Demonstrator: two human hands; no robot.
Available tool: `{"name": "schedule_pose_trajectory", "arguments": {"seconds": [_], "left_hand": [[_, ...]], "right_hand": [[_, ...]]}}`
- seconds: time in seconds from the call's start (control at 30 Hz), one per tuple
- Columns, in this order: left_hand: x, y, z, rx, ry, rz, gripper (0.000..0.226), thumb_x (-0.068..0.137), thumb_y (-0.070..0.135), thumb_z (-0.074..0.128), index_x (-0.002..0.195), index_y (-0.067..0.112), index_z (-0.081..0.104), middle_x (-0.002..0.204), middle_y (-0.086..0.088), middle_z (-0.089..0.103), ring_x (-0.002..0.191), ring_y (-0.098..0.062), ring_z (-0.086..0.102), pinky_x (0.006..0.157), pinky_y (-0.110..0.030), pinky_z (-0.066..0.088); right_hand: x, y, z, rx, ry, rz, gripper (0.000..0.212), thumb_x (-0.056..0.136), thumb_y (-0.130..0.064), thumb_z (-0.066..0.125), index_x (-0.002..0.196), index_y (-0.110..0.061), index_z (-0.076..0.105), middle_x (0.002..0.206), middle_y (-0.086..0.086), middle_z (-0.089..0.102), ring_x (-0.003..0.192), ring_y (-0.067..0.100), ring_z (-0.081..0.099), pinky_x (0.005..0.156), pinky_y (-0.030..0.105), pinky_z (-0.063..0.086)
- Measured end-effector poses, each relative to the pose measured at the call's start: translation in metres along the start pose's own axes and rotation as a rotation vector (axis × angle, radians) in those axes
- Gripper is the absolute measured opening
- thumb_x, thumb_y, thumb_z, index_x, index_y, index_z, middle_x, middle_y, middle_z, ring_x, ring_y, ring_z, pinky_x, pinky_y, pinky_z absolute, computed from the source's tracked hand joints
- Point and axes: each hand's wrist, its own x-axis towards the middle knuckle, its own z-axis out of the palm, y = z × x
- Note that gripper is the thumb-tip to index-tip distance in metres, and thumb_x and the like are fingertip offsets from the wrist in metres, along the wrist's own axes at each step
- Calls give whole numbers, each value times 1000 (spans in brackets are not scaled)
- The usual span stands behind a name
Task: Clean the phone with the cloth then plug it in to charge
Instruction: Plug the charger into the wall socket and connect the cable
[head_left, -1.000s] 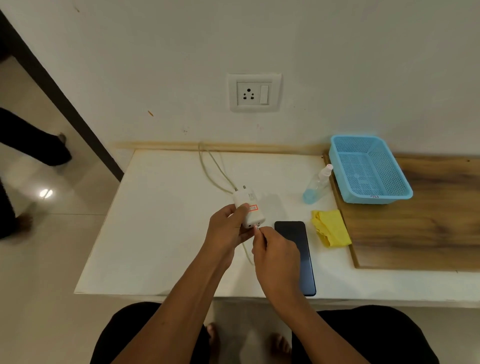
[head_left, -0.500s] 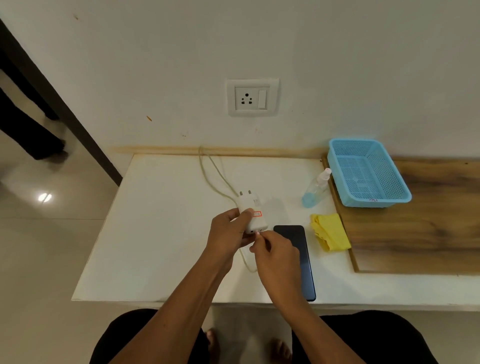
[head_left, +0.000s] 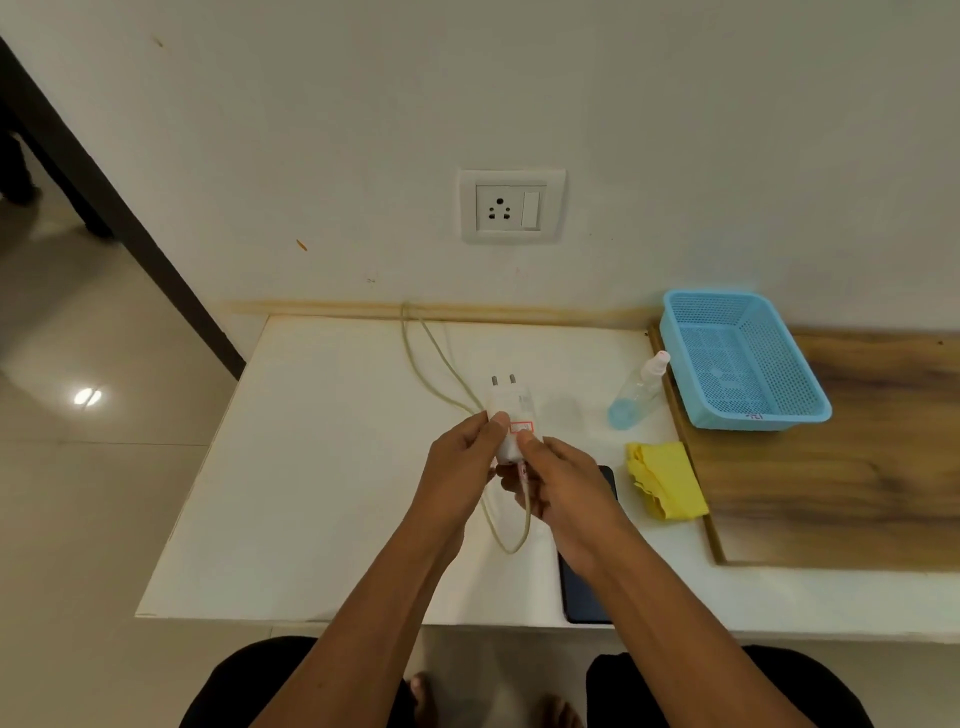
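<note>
Both hands are gripping the charger above the desk.
The left hand (head_left: 462, 462) is pinching the white charger (head_left: 511, 415), prongs up; the right hand (head_left: 563, 486) is closing on its cable (head_left: 524, 512). The phone (head_left: 584, 592) is lying at the desk's (head_left: 311, 467) near edge.

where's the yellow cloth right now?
Head view, right of centre: the yellow cloth lies crumpled on the white table, against the wooden board's left edge, just below the spray bottle and right of the phone.
</note>
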Motion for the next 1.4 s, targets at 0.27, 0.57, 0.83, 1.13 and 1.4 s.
{"name": "schedule_pose_trajectory", "arguments": {"seconds": [0.27, 0.57, 0.83, 1.13, 1.4], "left_hand": [[5, -15, -8, -166, 283, -82, 23, 99, 30, 47, 119, 22, 57, 116, 2, 63, 104, -17, 64, 91, -35, 51], [10, -23, -9, -181, 348, -129, 14, 98, 21, 48, 105, 25, 60, 109, 1, 65, 97, -20, 67, 85, -33, 53], [15, -17, -16, -227, 352, -130, 18, 98, 18, 48, 109, 19, 62, 110, -5, 66, 97, -22, 68, 85, -34, 54], [19, -15, -17, -269, 361, -140, 16, 98, 18, 48, 103, 21, 63, 108, -5, 67, 95, -21, 69, 81, -32, 54], [19, -17, -19, -294, 363, -130, 17, 98, 17, 48, 105, 19, 64, 109, -6, 67, 94, -21, 69, 81, -32, 54]], "right_hand": [[44, -59, 15, 9, 141, -95, 20, 90, -34, 55, 84, -16, 64, 83, 4, 73, 72, 12, 67, 68, 23, 52], [90, -111, 42, 0, 191, -205, 19, 90, -27, 57, 75, -16, 57, 88, 11, 68, 60, 12, 61, 38, 11, 42], [119, -130, 53, 18, 243, -175, 20, 88, -27, 58, 72, -16, 51, 77, 6, 65, 54, 12, 60, 38, 13, 43], [130, -138, 64, 20, 261, -132, 25, 88, -27, 58, 103, -7, 57, 83, 8, 67, 54, 14, 61, 43, 18, 41], [134, -154, 66, 67, 295, -137, 28, 86, -27, 61, 104, -6, 54, 92, 11, 65, 59, 16, 61, 49, 20, 47]]}}
